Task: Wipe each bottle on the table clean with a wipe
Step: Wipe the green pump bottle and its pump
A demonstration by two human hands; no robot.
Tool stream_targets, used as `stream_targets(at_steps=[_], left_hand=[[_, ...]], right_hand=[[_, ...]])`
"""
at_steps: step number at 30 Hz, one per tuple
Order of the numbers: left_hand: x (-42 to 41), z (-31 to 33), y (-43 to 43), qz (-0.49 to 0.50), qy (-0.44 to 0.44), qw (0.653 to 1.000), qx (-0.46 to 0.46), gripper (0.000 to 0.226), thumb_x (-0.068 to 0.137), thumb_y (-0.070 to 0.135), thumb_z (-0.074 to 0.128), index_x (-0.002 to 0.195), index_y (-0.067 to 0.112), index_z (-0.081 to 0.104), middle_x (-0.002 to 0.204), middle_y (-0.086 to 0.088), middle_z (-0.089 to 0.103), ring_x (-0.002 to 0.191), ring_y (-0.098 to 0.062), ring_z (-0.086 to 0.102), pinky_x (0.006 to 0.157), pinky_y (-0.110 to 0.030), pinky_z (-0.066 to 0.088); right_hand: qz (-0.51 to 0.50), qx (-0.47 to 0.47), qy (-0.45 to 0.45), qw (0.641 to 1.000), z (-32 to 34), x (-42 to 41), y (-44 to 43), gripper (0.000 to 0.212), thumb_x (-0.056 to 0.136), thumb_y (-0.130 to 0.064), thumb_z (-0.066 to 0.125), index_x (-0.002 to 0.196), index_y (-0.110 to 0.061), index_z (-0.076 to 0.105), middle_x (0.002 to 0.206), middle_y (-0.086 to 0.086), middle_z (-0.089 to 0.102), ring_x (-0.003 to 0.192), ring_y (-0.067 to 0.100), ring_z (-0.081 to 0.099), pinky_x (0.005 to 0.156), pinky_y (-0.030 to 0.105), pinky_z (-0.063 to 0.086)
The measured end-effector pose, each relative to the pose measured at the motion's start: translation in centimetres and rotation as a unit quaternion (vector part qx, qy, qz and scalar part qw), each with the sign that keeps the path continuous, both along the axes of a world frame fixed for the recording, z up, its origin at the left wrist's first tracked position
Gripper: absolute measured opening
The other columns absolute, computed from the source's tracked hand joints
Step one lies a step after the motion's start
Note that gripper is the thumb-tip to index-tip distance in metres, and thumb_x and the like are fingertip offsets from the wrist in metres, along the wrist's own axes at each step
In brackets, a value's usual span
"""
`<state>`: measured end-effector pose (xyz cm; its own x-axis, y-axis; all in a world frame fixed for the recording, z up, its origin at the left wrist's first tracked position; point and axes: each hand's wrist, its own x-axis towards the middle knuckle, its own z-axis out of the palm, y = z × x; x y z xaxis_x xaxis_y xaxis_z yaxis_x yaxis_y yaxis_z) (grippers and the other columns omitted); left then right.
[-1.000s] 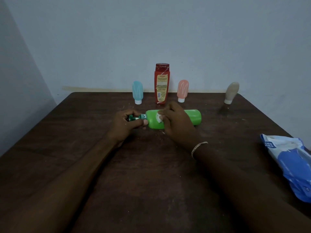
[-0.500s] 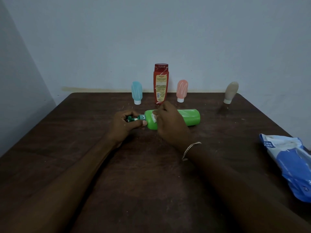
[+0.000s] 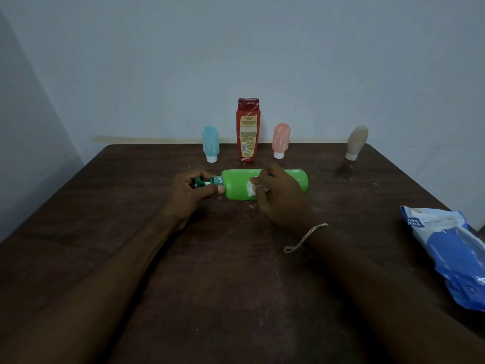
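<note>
Dark worktop (image 3: 236,298) carries a green plastic bottle (image 3: 237,183) lying crosswise, pump (image 3: 203,183) leftward; left hand (image 3: 189,193) pinches the pump, right hand (image 3: 282,197) grips a crumpled white wipe (image 3: 252,189) against its middle.

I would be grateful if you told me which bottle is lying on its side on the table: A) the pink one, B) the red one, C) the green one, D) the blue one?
C: the green bottle lies flat on the table, with the left hand gripping its pump end and the right hand holding a wipe against its side.
</note>
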<state>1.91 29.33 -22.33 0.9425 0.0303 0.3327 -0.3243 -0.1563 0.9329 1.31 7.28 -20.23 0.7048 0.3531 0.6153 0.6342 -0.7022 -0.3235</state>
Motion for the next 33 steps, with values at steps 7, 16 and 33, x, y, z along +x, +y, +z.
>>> stream_targets(at_steps=[7,16,33], left_hand=[[0.3,-0.3,0.2,-0.003,0.002,1.0,-0.005,0.019,0.077,0.0,0.078,0.09,-0.009,0.067,0.084,-0.017,0.073,0.076,-0.023,0.07,0.071,-0.03,0.058],[0.3,-0.2,0.2,-0.014,0.022,0.997,-0.069,0.016,0.079,-0.003,0.075,0.089,-0.008,0.063,0.093,-0.015,0.068,0.085,-0.024,0.067,0.078,-0.037,0.059],[-0.5,0.2,-2.1,-0.176,0.096,0.959,-0.199,0.084,0.074,-0.009,0.068,0.149,0.016,0.039,0.142,-0.006,0.057,0.128,-0.019,0.057,0.094,-0.028,0.053]], right_hand=[[-0.021,0.016,-0.003,1.0,0.2,0.3,1.2,0.02,0.091,-0.011,0.055,0.103,-0.003,0.069,0.099,0.007,0.053,0.081,0.015,0.053,0.076,0.027,0.046],[-0.11,0.058,0.006,0.992,-0.3,2.5,-3.0,0.019,0.084,-0.02,0.064,0.1,-0.018,0.076,0.09,0.003,0.062,0.088,0.022,0.053,0.072,0.038,0.049],[-0.095,0.186,0.037,0.977,-0.2,2.2,-3.3,0.017,0.083,-0.015,0.072,0.099,-0.015,0.078,0.098,0.001,0.07,0.084,0.005,0.059,0.072,0.006,0.043]])
